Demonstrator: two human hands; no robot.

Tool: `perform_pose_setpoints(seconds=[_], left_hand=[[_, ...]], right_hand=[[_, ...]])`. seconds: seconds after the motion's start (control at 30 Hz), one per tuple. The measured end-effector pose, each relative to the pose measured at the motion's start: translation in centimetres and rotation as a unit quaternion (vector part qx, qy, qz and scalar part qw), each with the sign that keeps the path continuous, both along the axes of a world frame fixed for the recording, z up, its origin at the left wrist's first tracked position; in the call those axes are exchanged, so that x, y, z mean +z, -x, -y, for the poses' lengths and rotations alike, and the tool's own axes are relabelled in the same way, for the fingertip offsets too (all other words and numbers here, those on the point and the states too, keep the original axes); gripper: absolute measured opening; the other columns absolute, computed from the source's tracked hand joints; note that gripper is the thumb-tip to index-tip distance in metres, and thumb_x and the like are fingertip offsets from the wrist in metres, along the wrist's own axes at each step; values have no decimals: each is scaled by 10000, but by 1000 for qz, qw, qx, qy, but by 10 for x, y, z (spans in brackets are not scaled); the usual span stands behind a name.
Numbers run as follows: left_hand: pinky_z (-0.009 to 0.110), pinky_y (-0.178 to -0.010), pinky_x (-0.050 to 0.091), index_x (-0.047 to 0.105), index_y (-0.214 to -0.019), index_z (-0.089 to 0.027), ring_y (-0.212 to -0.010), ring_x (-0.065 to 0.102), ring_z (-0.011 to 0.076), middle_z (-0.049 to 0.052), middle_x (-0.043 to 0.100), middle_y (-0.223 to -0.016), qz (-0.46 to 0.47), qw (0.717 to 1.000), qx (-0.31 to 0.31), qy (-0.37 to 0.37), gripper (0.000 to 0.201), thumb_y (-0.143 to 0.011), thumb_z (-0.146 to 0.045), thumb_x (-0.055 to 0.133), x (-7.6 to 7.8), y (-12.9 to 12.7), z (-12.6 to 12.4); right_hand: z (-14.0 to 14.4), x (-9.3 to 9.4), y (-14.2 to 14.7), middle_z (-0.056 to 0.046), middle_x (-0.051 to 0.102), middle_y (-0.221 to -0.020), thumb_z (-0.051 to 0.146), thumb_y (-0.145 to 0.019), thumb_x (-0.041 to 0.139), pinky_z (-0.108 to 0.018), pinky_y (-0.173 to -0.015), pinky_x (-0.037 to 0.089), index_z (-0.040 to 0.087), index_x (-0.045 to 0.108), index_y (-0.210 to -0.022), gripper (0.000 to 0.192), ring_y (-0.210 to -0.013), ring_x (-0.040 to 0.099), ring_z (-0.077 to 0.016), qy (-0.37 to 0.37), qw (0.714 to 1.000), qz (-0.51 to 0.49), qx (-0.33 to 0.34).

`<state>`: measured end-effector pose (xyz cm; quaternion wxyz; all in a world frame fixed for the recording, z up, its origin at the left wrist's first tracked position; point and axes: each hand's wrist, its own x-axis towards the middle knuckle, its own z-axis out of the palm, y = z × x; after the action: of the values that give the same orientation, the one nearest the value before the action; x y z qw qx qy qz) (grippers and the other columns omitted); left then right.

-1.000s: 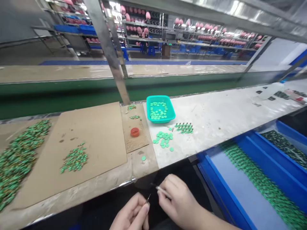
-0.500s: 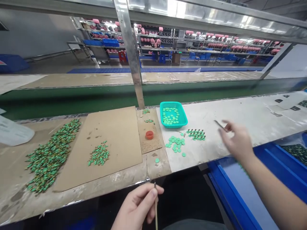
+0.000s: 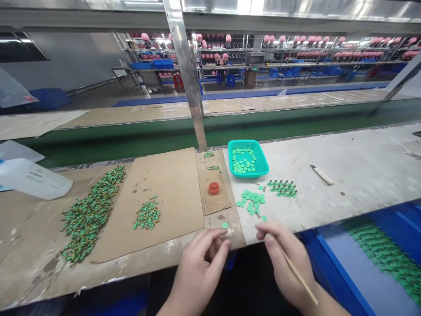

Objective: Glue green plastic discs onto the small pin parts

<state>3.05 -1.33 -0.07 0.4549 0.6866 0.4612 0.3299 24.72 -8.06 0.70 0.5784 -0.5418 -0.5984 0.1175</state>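
My right hand (image 3: pixel 289 261) grips a slim wooden brush (image 3: pixel 299 278), its tip pointing at a loose cluster of flat green discs (image 3: pixel 251 201) on the white sheet. Empty and half curled, my left hand (image 3: pixel 204 265) has thumb and forefinger apart at the table's front edge, just below a single green disc (image 3: pixel 225 225). A small red cup (image 3: pixel 213 188) sits on a piece of cardboard beyond it. Right of the discs stand rows of green pieces with dark upright tops (image 3: pixel 283 188). A pale-handled tool with a dark blade (image 3: pixel 322 175) lies farther right.
A turquoise basket (image 3: pixel 265 169) holds more green discs. To the left, small green-and-gold parts form a large heap (image 3: pixel 94 215) and a smaller pile (image 3: pixel 147 215) on cardboard. A white bottle (image 3: pixel 42 180) lies far left. Blue trays (image 3: pixel 332 259) with green pieces are below right.
The brush has passed from my left hand to my right. My right hand has let go of the bladed tool on the table and moved left towards the discs.
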Motion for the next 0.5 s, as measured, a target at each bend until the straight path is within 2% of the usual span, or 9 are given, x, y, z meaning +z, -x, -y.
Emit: perform_pose_setpoints(seconds=[0.07, 0.1, 0.17, 0.27, 0.33, 0.4, 0.5], left_hand=[[344, -822, 600, 809, -1224, -267, -924, 739, 240, 65, 760, -1034, -106, 978, -14, -178, 274, -1057, -455, 701, -2, 9, -17], [351, -829, 597, 796, -1238, -273, -953, 746, 251, 55, 756, -1039, -144, 961, -24, -235, 240, -1060, -399, 696, -5, 10, -23], [348, -778, 581, 772, -1223, -258, -904, 740, 245, 39, 734, -995, -194, 932, -29, -303, 192, -1080, -321, 661, -10, 8, -31], [344, -715, 567, 738, -1140, -230, -806, 717, 222, 24, 697, -925, -217, 913, -24, -344, 169, -1119, -255, 572, -15, 1, -33], [341, -708, 579, 717, -1140, -224, -792, 718, 210, 19, 697, -923, -205, 915, -20, -347, 173, -1136, -254, 546, -16, 2, -34], [331, -724, 602, 704, -1189, -216, -816, 732, 201, 26, 714, -956, -179, 918, -23, -352, 181, -1146, -265, 535, -17, 7, -36], [299, -744, 618, 716, -1239, -206, -841, 740, 187, 45, 742, -1009, -157, 908, -57, -384, 191, -1118, -225, 570, -23, 19, -41]], right_hand=[[-21, 0, -7, -37, 841, -977, 316, -1150, 624, -310, -817, 694, 281, 784, -1250, 192, -889, 829, -207, 47, 997, -52, -28], [-35, 0, -9, -40, 849, -970, 335, -1143, 641, -314, -813, 700, 270, 795, -1244, 195, -876, 833, -208, 59, 995, -74, -23], [-67, 1, -7, -53, 840, -921, 397, -1144, 632, -317, -763, 695, 240, 825, -1156, 249, -829, 821, -209, 60, 993, -100, 2], [-115, 9, 2, -65, 807, -893, 432, -1141, 606, -306, -708, 656, 217, 809, -958, 348, -777, 784, -195, 58, 995, -82, 23], [-141, 17, 10, -54, 786, -918, 400, -1139, 586, -295, -701, 632, 217, 756, -967, 304, -760, 766, -175, 62, 995, -67, 38], [-160, 23, 16, -29, 748, -906, 369, -1129, 592, -283, -679, 602, 224, 691, -969, 237, -726, 737, -155, 64, 995, -47, 59], [-173, 26, 21, 18, 652, -780, 367, -1107, 633, -268, -604, 528, 237, 613, -854, 285, -620, 641, -125, 67, 995, -11, 66]])
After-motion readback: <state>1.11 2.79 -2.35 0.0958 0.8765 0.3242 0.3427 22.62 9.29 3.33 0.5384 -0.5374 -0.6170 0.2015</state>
